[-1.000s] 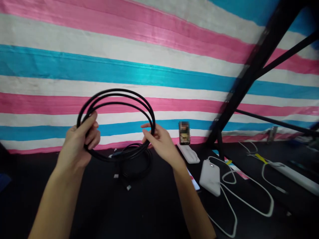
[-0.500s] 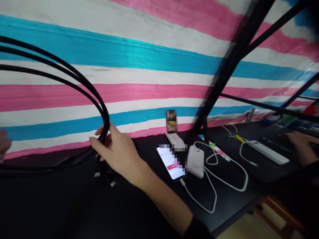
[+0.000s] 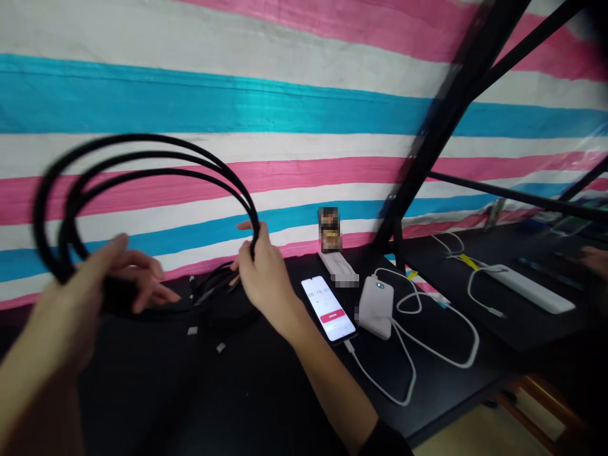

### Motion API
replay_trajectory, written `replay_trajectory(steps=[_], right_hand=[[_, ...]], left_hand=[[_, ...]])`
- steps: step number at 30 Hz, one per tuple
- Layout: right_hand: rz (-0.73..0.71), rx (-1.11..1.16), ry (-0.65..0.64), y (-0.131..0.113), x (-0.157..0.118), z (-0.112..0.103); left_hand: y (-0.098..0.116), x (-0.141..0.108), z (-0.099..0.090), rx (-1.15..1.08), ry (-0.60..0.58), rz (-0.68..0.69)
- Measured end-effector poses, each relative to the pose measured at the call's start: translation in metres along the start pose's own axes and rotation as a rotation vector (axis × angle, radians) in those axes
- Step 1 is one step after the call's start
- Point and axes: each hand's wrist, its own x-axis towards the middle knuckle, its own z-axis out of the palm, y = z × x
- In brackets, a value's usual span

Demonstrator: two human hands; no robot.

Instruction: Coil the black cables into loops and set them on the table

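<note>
Several loops of thick black cable point(image 3: 164, 155) rise in an arc between my two hands. My right hand point(image 3: 263, 272) is closed round the right side of the loops, where the strands bunch together. At the left side, my left hand point(image 3: 128, 278) curls round the cable, its outer fingers partly extended and blurred by motion. The part of the cable inside the left palm is mostly hidden. Below the right hand, more black cable point(image 3: 216, 285) lies coiled on the black table point(image 3: 190, 392).
A lit phone point(image 3: 327, 307) lies to the right, joined by a white cord to a white power bank point(image 3: 376, 307). Two small pale scraps lie on the table. A black metal frame point(image 3: 427, 152) slants up at the right, near a white power strip point(image 3: 532, 288) and a person's hand point(image 3: 593, 261).
My left hand has come in from the left edge onto the cable. My right hand and the loops have moved right in the picture, and the whole coil now shows.
</note>
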Motion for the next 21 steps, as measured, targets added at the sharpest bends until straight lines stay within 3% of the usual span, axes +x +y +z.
replay_trajectory(steps=[4,8,10,14,17,21], right_hand=[[0.067,-0.01,-0.016,0.014,0.01,-0.017],[0.181,-0.039,-0.12,0.028,0.017,-0.027],[0.25,-0.056,-0.166,0.034,0.019,-0.026],[0.313,-0.13,-0.262,0.048,0.019,-0.016],[0.332,-0.294,-0.3,0.065,0.022,-0.007],[0.371,-0.4,-0.337,0.089,0.03,0.005]], left_hand=[[0.0,-0.001,0.019,-0.098,-0.158,-0.038],[-0.005,0.007,0.03,-0.091,-0.005,0.116],[-0.011,0.014,0.031,-0.101,-0.016,0.123],[-0.029,0.028,0.025,-0.138,-0.221,0.033],[-0.048,0.04,0.022,0.017,-0.322,-0.045],[-0.08,0.058,0.025,0.18,-0.371,-0.177]])
